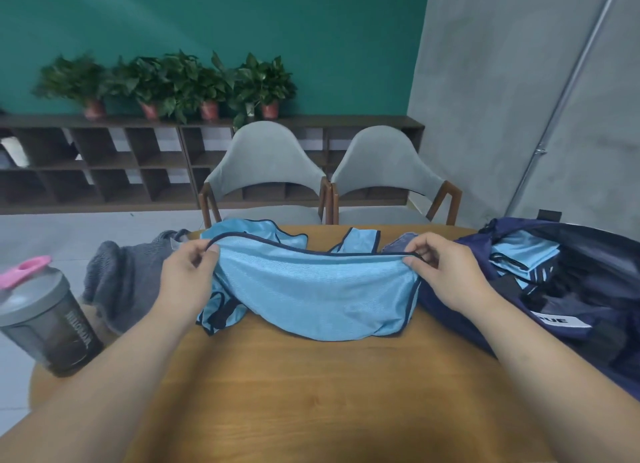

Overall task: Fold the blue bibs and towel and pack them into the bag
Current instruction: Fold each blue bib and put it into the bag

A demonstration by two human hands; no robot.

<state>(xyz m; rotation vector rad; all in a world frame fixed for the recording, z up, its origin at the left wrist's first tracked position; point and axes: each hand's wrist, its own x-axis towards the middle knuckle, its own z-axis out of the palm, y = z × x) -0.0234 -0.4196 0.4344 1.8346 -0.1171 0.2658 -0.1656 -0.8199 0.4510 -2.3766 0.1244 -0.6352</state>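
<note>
Far left of the left hand, a grey plastic shaker bottle with pink lid is standing at the edge of the wooden table, with a grey fluffy towel lying between them. Both hands are pinching the dark-trimmed top edge of a light blue mesh bib, which is sagging onto the table between the left hand and the right hand. Just right of that hand, an open navy fabric bag is holding folded blue bibs.

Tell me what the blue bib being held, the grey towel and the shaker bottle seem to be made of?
Blue bib: thin synthetic knit, probably polyester; fine lines, slight sheen, limp drape. Grey towel: matte, fuzzy pile, perhaps microfibre or terry. Shaker bottle: smoky translucent plastic, by its see-through wall; grey lid, pink cap.
</note>
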